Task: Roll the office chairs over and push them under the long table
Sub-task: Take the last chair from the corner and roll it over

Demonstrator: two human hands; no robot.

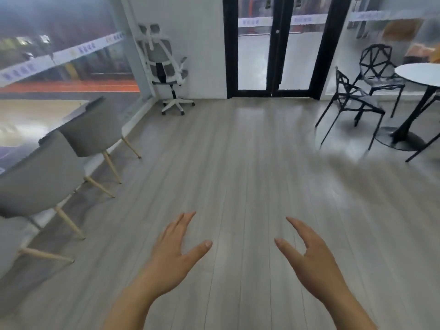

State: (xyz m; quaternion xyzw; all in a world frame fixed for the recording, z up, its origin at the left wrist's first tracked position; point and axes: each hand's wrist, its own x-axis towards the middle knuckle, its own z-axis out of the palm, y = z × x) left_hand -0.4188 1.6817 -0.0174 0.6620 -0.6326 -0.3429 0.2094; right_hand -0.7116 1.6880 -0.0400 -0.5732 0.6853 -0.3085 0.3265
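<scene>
1. Head view looks down over a grey plank floor [238,163] with both bare hands held out low, palms down, over open floor.
2. The left hand [176,253] has its fingers spread and thumb out to the side; it grips nothing.
3. The right hand [309,256] is likewise spread, fingers slightly curved, and touches nothing.
4. The office chair [164,67], white frame with grey mesh back and headrest, stands upright in the far left corner of the floor, where the glass wall [59,58] meets the white wall [197,44].
5. Its tall back is its long axis, standing vertical; we see the back's rear side, with the seat and armrests pointing right toward the white wall. Its white wheeled base [177,104] rests on the floor, well apart from both hands.
6. Along the left edge of the floor, two grey shell chairs [59,160] with pale wooden legs are tucked against the long table [35,115], backs toward the room.
7. Beyond the far edge, black-framed glass doors [276,44] stand shut.
8. Near the right edge, two black wire-frame chairs [357,91] sit beside a round white table [419,72] on a black pedestal.
</scene>
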